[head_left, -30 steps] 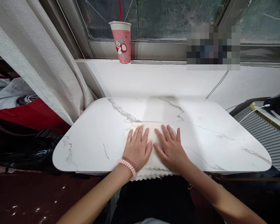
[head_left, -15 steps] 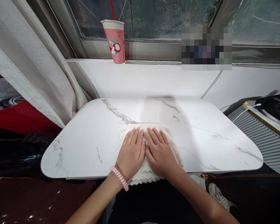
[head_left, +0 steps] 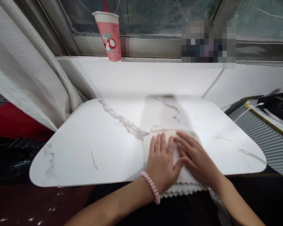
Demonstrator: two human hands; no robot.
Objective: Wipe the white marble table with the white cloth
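A folded white cloth [head_left: 190, 180] with a scalloped edge lies flat on the white marble-patterned table [head_left: 85, 138], its near edge hanging past the table's front. My left hand [head_left: 163, 164], with a pink coiled band [head_left: 150, 186] at the wrist, rests palm down on the cloth with fingers stretched out. To its right, my right hand [head_left: 195, 158] also lies flat on the cloth, fingers extended and angled to the left. The left thumb reaches close to the right hand.
On the window ledge stands a pink paper cup [head_left: 110, 39] with a red straw. A light curtain [head_left: 37, 62] hangs at the left. Right of the table is a grey ribbed case [head_left: 266, 135] with a white cable [head_left: 248, 110] above it. A blurred patch covers part of the window.
Both hands and the cloth have slid to the right across the table. The cup and table appear slightly shifted as the head view moved.
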